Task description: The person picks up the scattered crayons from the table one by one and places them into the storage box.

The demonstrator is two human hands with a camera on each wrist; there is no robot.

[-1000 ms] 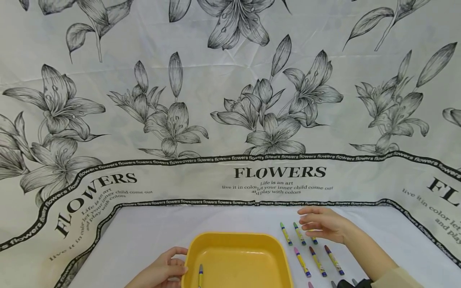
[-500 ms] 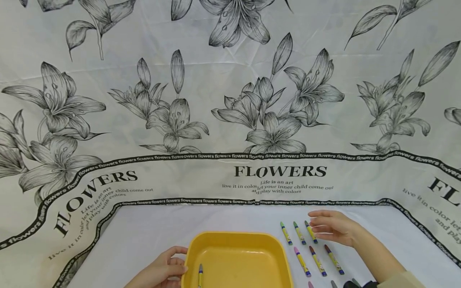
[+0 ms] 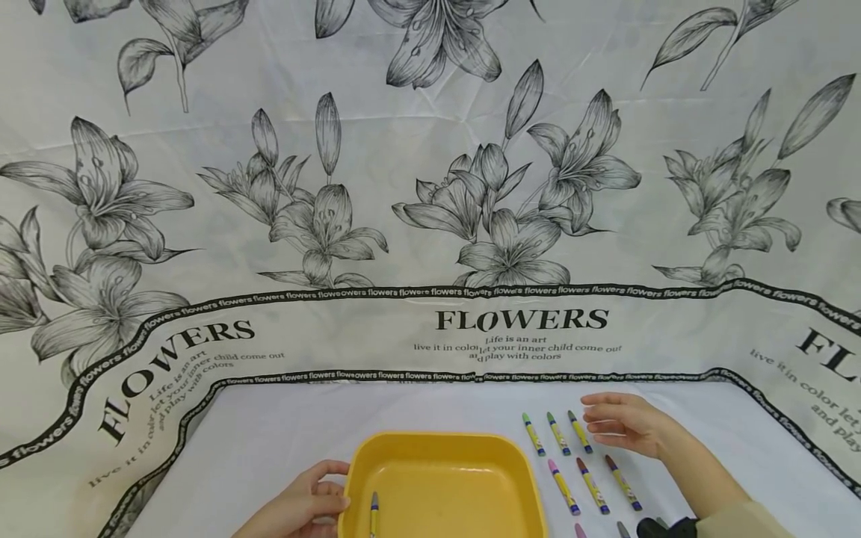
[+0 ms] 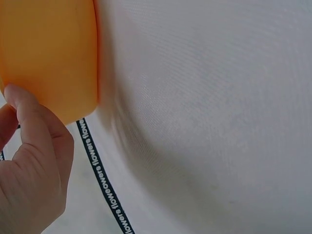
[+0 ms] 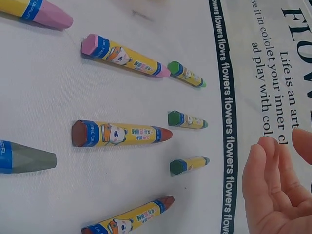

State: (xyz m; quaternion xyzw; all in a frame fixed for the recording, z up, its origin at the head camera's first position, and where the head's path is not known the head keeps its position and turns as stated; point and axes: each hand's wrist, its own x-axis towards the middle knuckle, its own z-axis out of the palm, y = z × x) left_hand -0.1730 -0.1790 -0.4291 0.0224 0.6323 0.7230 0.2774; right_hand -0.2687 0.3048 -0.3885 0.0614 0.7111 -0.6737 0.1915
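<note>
My left hand [image 3: 303,502] holds the left side of a yellow tray [image 3: 444,436], thumb at the rim and fingers against the outer wall. One oil pastel [image 3: 374,515] with a greyish tip lies inside that tray. To the right, oil pastels stand in rows on the white cloth: a light green one [image 3: 534,434], a green one [image 3: 557,433] and a dark green one [image 3: 580,432] at the back. A pink pastel [image 5: 124,56] and two brown pastels [image 5: 122,134] lie nearer. My right hand [image 3: 625,424], fingers loosely extended with nothing in them, hovers just right of the dark green pastel.
More pastels, one pink [image 3: 580,531] and one grey [image 5: 27,158], lie at the near edge of the head view. Behind the table hangs a flower-printed cloth [image 3: 525,344]. White cloth [image 3: 269,426] covers the table around the tray.
My right hand has moved a little to the right, away from the green pastels, uncovering the dark green one. The left hand and tray have stayed in place.
</note>
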